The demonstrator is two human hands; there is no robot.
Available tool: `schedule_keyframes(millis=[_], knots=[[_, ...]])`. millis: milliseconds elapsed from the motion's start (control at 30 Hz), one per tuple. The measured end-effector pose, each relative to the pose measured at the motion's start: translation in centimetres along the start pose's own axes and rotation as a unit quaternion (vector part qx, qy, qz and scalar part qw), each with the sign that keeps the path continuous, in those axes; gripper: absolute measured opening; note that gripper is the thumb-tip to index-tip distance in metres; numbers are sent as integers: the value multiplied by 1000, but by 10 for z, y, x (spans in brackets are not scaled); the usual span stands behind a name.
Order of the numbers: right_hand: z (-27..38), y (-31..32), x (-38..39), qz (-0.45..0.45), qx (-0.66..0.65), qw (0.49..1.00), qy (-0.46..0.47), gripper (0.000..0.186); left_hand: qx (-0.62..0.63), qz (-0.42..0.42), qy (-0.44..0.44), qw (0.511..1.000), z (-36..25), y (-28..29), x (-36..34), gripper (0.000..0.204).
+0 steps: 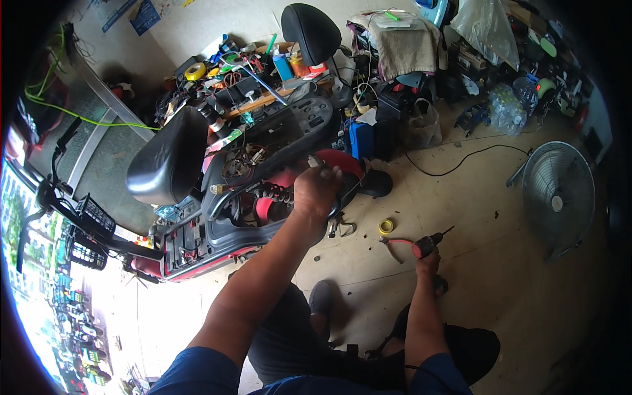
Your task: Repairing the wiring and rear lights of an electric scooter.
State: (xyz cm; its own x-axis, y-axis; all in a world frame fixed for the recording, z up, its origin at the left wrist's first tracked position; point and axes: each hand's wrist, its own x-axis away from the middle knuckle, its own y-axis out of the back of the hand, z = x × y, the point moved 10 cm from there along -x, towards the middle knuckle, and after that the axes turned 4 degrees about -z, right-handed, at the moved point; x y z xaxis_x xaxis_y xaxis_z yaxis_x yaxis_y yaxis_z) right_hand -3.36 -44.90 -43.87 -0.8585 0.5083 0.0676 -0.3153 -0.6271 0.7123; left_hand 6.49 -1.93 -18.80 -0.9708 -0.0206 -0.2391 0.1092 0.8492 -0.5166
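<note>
My right hand (428, 264) grips a red and black cordless drill (426, 246) low over the floor, its long bit pointing right. My left hand (315, 192) is closed at the rear of a red and black electric scooter (227, 240). A small pale piece shows at its fingertips, too small to name. The scooter's black seat (168, 158) is tilted up, and loose wires (247, 161) lie in the opened body. A coil spring shock absorber (275, 192) shows beside my left wrist. Red-handled pliers (393, 251) lie near the drill.
A yellow tape roll (386, 226) and metal parts (342, 227) lie on the floor. At the right stands a round fan (556, 197) with a black cable trailing from it. A cluttered bench (257, 102) and bags of bottles (508, 108) line the wall.
</note>
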Motion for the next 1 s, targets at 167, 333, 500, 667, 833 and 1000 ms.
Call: schedule_keyframes(millis=[167, 333, 500, 667, 833, 1000], knots=[[57, 14, 1, -90, 26, 994, 59, 46, 113, -145, 133, 974, -14, -59, 30, 22], [257, 16, 3, 125, -343, 914, 179, 46, 52, -200, 164, 965, -16, -55, 35, 29], [441, 65, 109, 198, -325, 831, 406, 42, -139, -6, -231, 963, -31, -22, 24, 24], [468, 76, 122, 104, -171, 842, 501, 30, -10, -74, 98, 992, 38, 10, 0, 26], [471, 67, 133, 67, -176, 858, 479, 23, -213, 11, -51, 976, 21, 23, -10, 23], [440, 92, 116, -68, -104, 918, 377, 24, 51, -201, 220, 953, -12, -62, 33, 22]])
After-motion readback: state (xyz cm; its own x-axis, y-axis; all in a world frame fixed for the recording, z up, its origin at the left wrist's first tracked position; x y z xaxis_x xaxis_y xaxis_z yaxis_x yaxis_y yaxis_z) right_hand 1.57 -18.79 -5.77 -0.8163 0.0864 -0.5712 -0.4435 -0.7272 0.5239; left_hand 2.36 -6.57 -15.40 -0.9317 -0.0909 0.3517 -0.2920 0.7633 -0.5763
